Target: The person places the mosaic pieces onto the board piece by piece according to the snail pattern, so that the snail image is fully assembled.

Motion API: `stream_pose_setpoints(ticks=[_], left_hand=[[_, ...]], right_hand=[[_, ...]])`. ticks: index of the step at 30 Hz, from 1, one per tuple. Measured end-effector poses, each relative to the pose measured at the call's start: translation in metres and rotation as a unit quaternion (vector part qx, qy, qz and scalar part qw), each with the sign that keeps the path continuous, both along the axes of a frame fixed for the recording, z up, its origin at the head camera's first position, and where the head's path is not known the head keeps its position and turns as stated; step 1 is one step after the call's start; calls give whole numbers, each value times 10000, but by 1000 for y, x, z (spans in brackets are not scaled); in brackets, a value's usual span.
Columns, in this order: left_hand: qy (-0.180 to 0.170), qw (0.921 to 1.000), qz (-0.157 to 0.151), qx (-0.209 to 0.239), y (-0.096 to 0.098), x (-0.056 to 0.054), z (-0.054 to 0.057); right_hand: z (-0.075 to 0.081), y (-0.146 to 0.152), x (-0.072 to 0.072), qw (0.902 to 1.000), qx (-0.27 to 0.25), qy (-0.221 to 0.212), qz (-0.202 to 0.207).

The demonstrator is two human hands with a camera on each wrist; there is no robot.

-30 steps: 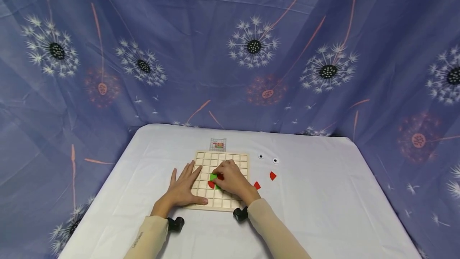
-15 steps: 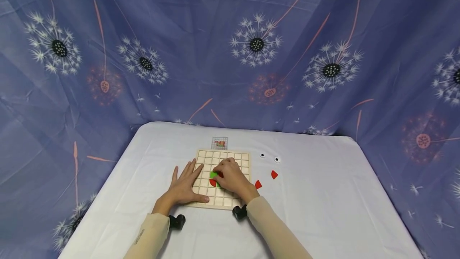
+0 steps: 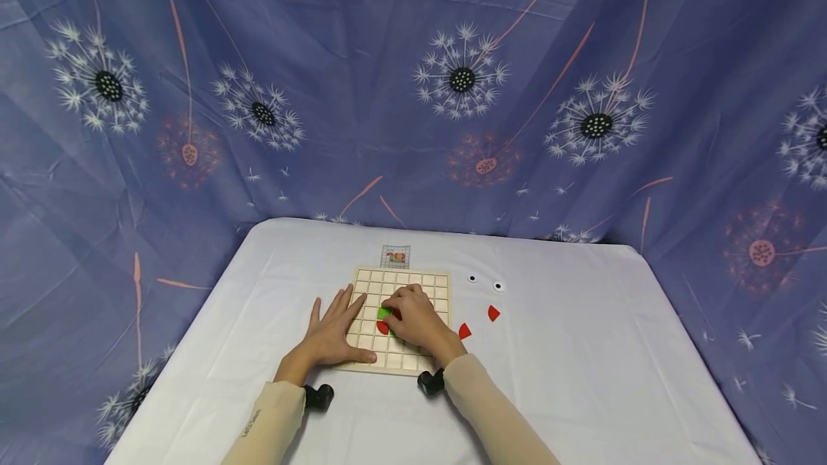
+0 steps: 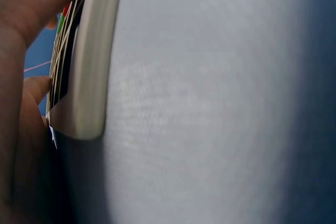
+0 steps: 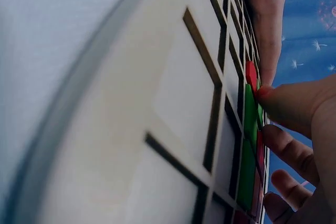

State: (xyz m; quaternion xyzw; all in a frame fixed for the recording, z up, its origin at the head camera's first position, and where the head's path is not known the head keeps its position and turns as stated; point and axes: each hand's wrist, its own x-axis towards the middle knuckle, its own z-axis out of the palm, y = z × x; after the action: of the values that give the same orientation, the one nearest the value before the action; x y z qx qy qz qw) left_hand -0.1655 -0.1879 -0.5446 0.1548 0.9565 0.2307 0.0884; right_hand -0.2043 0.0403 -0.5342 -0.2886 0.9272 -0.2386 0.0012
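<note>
My left hand (image 3: pixel 328 336) rests with spread, straight fingers on the left edge of a pale wooden grid board (image 3: pixel 365 342). My right hand (image 3: pixel 416 316) bends over the board's middle, thumb and index finger at either side of a green square piece (image 3: pixel 384 313). A red quarter-round piece (image 3: pixel 382 327) lies in the cell just below the green square. More pieces show in the right wrist view, among them a long green piece (image 5: pixel 246 166) seated in the grid beside my fingertips. The palm hides part of these pieces.
Two loose red quarter-round pieces (image 3: pixel 494 313) and two white eye discs (image 3: pixel 498 286) lie right of the board. A small picture card (image 3: pixel 395 257) sits behind it. A white cloth covers the table (image 3: pixel 581 350), and a dandelion-print curtain (image 3: pixel 362 92) hangs around it.
The head view has shifted slightly. Both hands stay in nearly the same place on the board, and the loose pieces lie as before.
</note>
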Motion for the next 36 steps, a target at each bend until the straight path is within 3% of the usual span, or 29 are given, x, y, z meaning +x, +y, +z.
stream_pose_setpoints(ticks=[9, 19, 25, 32, 36], left_hand=[[-3, 10000, -18, 27, -1, 1, 2], [30, 10000, 35, 60, 0, 0, 0], [14, 10000, 17, 64, 0, 0, 1], [0, 10000, 31, 78, 0, -1, 1], [7, 10000, 25, 65, 0, -1, -1]], right_hand=[[-6, 9, 5, 9972, -674, -262, -205], [-2, 49, 19, 9907, -1251, -273, -468], [0, 85, 23, 9867, -1256, -559, -864], [0, 129, 18, 9894, -953, -278, -1062], [0, 153, 16, 9896, -833, -324, -1123]])
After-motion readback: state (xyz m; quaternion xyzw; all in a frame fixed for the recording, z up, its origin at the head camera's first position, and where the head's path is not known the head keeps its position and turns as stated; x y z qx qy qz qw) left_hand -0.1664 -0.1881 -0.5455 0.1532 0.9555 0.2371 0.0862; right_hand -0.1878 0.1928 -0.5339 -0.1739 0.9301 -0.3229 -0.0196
